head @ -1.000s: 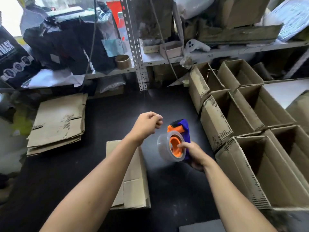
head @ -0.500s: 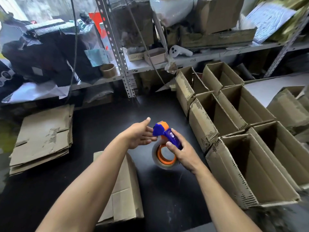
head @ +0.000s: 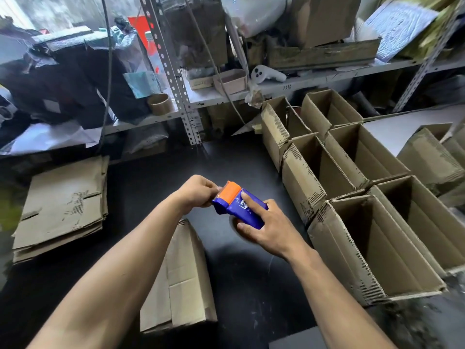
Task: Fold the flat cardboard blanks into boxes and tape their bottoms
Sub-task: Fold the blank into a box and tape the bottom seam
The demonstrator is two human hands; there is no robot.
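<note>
Several open boxes (head: 357, 222) at right — flat blanks (head: 60, 205) at left.

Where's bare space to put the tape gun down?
Bare black tabletop between the flat stack and the open boxes, beyond the hands. Also near edge, right of the folded box. The right side is crowded.
</note>
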